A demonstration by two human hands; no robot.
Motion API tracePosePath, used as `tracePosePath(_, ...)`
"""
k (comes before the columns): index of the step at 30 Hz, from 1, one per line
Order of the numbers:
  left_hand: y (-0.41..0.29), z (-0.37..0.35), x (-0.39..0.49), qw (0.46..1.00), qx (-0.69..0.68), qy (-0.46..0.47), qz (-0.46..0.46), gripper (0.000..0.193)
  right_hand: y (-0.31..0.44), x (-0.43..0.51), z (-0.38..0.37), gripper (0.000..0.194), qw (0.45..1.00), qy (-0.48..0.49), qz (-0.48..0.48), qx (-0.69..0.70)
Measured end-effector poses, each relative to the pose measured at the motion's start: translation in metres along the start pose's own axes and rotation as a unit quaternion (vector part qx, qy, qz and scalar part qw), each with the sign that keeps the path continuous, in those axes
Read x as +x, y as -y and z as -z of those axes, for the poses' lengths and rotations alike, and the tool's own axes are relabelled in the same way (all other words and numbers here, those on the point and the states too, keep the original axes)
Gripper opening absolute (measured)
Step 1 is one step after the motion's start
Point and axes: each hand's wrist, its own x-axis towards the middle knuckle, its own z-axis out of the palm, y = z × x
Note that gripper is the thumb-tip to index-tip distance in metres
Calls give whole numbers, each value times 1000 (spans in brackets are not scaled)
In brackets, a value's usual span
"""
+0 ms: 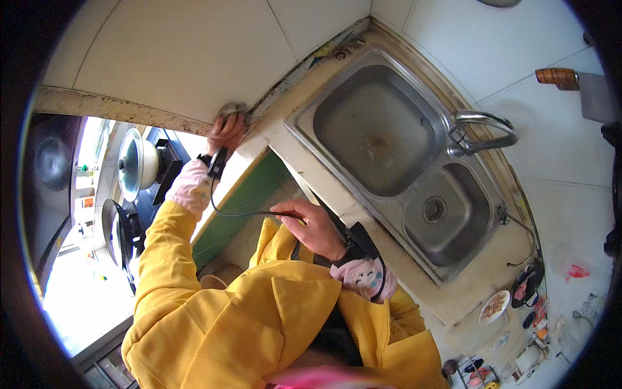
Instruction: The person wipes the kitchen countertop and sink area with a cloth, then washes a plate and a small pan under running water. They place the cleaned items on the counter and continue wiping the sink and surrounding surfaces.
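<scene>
My left hand (227,132) reaches up to the wall's lower edge at the corner of the counter, its fingers on a greyish scrubbing pad (234,109). A black device is strapped to that wrist, with a black cable (233,214) hanging from it. The cable runs to my right hand (313,228), whose fingers are closed around it in front of my body. Beside my right hand lies the counter with the double-bowl stainless steel sink (398,194). Murky water stands in the large bowl; the drain shows in the small one.
A chrome faucet (486,132) arches behind the sink. A cleaver (595,95) hangs on the tiled wall. At left, a glass-lidded pot (138,164) and a pan (114,231) sit on the stove. A plate of food (494,307) stands at lower right. Dark grime lines the wall joint.
</scene>
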Motion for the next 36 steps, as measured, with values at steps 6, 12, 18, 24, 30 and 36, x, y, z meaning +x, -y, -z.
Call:
tracePosePath(6,5,70,-45,899,-413,-25,144,26,-32,-2,2,31,989,87,38,-113)
tracePosePath(12,3,186,-29,711,-647,-104,256,50,-47,41,-3,67,988,4,-101,121)
tracePosePath(18,-39,234,7,598,-761,-51,246,70,-56,88,12,61,981,-53,-20,188)
tracePosePath(24,-20,203,-27,537,-793,-50,282,66,-45,160,94,35,986,-157,46,43)
tracePosePath(30,-19,181,-101,488,-781,19,390,56,-68,293,144,51,772,-233,164,-568)
tracePosePath(36,-24,170,-140,439,-775,50,452,53,-131,293,76,33,621,-211,98,-748)
